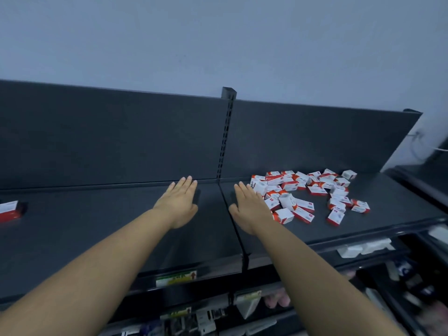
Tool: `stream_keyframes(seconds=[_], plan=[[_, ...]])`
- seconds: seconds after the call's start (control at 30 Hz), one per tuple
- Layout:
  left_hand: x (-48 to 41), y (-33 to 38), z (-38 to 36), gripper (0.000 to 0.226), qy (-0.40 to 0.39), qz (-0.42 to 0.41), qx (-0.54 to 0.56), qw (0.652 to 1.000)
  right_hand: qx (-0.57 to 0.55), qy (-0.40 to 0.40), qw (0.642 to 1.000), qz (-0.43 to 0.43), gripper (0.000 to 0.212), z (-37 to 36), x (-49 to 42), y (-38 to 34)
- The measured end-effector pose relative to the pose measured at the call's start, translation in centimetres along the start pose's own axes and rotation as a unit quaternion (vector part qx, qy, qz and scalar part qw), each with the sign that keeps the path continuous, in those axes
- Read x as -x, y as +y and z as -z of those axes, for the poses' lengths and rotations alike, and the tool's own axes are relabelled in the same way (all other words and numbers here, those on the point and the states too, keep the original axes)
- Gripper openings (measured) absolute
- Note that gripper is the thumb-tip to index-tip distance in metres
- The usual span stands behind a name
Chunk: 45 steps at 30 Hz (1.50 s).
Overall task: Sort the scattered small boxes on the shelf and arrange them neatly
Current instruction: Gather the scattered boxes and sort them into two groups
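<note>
Several small red-and-white boxes (308, 194) lie in a loose scattered heap on the right half of the dark top shelf (109, 229). My right hand (249, 207) lies flat and palm down on the shelf, fingers straight, its fingertips touching the left edge of the heap. My left hand (179, 202) rests flat on the left half of the shelf, fingers together and empty, apart from any box. Another red-and-white box (9, 210) sits alone at the far left edge of the shelf.
A slotted upright post (226, 134) splits the dark back panel between my hands. Below the front edge, a yellow-green price label (176, 278) and lower shelves with hanging packets (206, 318) show. A white wall rises behind the shelving.
</note>
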<state>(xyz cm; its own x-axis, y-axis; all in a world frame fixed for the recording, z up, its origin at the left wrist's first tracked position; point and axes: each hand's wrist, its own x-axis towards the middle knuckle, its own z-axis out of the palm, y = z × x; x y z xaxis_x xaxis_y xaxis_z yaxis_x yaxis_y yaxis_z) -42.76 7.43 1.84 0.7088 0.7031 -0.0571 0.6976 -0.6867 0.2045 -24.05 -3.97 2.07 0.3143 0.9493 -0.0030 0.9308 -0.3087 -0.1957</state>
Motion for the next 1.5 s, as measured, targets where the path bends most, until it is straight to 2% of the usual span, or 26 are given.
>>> stream_keyframes(seconds=[0.2, 0.53, 0.8, 1.0, 1.2, 1.37, 1.5], plan=[[-3.1, 3.0, 0.0, 0.067, -0.006, -0.060, 0.012, 0.998, -0.005, 0.011, 0.999, -0.037, 0.064, 0.5, -0.2, 3.2], [-9.3, 7.4, -0.3, 0.069, -0.030, -0.148, -0.003, 0.989, 0.014, 0.014, 0.985, -0.170, 0.062, 2.4, -0.3, 9.9], [-12.2, 10.3, -1.4, 0.069, -0.056, -0.158, -0.016, 0.986, 0.013, 0.030, 0.973, -0.228, 0.064, 3.6, 0.2, 15.4], [-14.7, 13.8, -2.1, 0.067, -0.045, -0.157, -0.008, 0.987, 0.014, 0.003, 0.980, -0.198, 0.064, 3.8, -1.2, 18.6], [-16.1, 18.4, -3.5, 0.068, -0.032, -0.133, 0.005, 0.991, -0.008, -0.002, 0.991, -0.133, 0.064, 4.2, -2.2, 23.3], [-16.4, 22.8, -4.8, 0.065, -0.016, -0.093, 0.068, 0.993, -0.007, -0.034, 0.997, -0.071, 0.063, 5.0, -2.3, 27.8], [-16.2, 25.4, -6.5, 0.065, 0.003, -0.080, 0.057, 0.995, -0.014, -0.061, 0.998, -0.024, 0.064, 5.0, -2.8, 30.8]])
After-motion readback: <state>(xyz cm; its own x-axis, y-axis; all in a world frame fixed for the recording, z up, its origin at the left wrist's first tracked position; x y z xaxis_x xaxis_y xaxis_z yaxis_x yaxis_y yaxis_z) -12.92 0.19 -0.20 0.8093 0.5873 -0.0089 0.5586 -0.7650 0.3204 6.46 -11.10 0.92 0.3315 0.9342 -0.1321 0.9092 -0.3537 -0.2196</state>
